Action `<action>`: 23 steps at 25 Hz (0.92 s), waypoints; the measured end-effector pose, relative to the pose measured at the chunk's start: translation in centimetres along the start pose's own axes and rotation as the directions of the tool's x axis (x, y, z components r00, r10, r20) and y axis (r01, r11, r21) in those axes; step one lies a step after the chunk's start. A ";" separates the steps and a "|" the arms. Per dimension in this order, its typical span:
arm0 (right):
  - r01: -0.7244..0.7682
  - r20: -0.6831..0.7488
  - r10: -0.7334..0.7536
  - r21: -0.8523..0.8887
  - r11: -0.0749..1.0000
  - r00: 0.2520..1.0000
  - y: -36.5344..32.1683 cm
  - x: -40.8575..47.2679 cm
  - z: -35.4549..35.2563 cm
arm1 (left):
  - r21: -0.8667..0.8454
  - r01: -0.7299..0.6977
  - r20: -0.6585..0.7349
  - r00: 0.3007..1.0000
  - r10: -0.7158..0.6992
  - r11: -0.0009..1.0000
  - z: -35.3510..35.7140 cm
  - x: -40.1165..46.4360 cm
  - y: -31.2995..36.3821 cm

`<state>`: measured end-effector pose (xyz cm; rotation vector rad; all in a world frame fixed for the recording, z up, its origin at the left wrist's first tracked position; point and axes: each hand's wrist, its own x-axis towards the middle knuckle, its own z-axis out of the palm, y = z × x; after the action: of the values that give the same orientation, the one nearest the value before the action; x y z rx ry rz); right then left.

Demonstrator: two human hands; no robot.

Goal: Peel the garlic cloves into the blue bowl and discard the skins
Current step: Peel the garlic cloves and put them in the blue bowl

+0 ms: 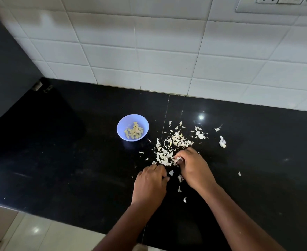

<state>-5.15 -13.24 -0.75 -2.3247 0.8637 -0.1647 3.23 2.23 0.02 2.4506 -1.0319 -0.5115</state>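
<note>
A blue bowl (122, 124) stands on the black counter and holds several peeled garlic cloves (134, 133). To its right lies a spread of white garlic skins (169, 149). My right hand (192, 167) is at the near edge of that pile, its fingers curled round a clump of skins. My left hand (150, 182) lies knuckles-up just left of it, fingers curled down onto the counter beside a few loose skins; what it holds, if anything, is hidden. A larger white garlic piece (222, 142) lies apart at the right.
The glossy black counter (67, 160) runs to a white tiled wall (149, 51) behind. Stray skin flakes (182, 192) lie between my forearms and one flake (239, 173) at the right. The counter's front edge (13, 207) drops to a pale floor at lower left.
</note>
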 end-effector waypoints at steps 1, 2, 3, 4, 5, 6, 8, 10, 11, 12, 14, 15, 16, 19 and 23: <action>0.000 -0.024 0.001 0.029 1.000 1.000 0.4 0.1 -0.3 | -0.005 -0.008 -0.025 1.000 0.008 1.000 0.3 0.2 0.1; 0.006 -0.049 -0.004 0.040 0.999 0.999 0.6 0.2 -0.8 | -0.023 -0.025 -0.045 0.999 0.024 0.999 0.8 0.5 0.3; 0.015 -0.077 -0.011 0.055 0.998 0.997 0.9 0.3 -1.3 | -0.054 -0.046 -0.061 0.997 0.043 0.997 1.1 0.7 0.5; 0.020 -0.105 -0.012 0.071 0.997 0.994 0.9 0.4 -2.0 | -0.089 -0.071 -0.072 0.995 0.064 0.994 1.5 1.0 0.9; 0.025 -0.133 -0.012 0.095 0.995 0.991 0.8 0.4 -2.6 | -0.112 -0.089 -0.085 0.993 0.079 0.990 1.7 1.1 1.3; 0.026 -0.162 -0.010 0.093 0.995 0.987 0.9 0.4 -3.0 | -0.117 -0.095 -0.114 0.990 0.082 0.989 1.8 1.3 1.8; 0.055 -0.239 -0.062 -0.034 0.998 0.969 1.6 0.7 -3.6 | -0.047 -0.066 -0.237 0.970 0.053 0.997 1.9 1.6 2.5; 0.116 -0.264 -0.154 -0.154 0.981 0.952 3.2 1.1 -3.5 | -0.041 0.002 -0.391 0.920 -0.017 0.999 1.9 2.0 2.7; 0.149 -0.259 -0.179 -0.132 0.980 0.949 4.1 1.2 -3.5 | -0.059 0.009 -0.456 0.889 -0.035 0.998 1.8 2.1 2.6; 0.167 -0.248 -0.181 -0.076 0.983 0.952 4.7 1.2 -3.7 | -0.079 0.020 -0.495 0.867 -0.057 0.997 1.8 2.0 2.3; 0.171 -0.249 -0.153 0.054 0.984 0.957 5.1 1.2 -4.2 | -0.106 0.142 -0.472 0.864 -0.175 0.984 1.9 1.6 1.6; 0.185 -0.272 -0.163 0.058 0.981 0.948 5.2 1.2 -4.3 | -0.103 0.233 -0.439 0.862 -0.255 0.967 2.1 1.3 1.1; 0.202 -0.307 -0.199 -0.022 0.979 0.931 5.3 1.3 -4.4 | -0.097 0.317 -0.414 0.849 -0.328 0.943 2.1 1.0 0.5; 0.181 -0.328 -0.229 -0.171 0.969 0.917 6.9 2.4 -5.2 | -0.043 0.495 -0.298 0.823 -0.484 0.868 1.5 1.9 -1.6; -0.112 -0.251 0.063 -0.187 0.976 0.966 10.1 3.7 -6.9 | 0.126 0.451 -0.175 0.887 -0.428 0.883 1.2 3.9 -1.3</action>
<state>-10.01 -25.08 -1.89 -2.4814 1.1501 -0.3460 5.94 -0.08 -2.29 2.8350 -0.4648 -0.3922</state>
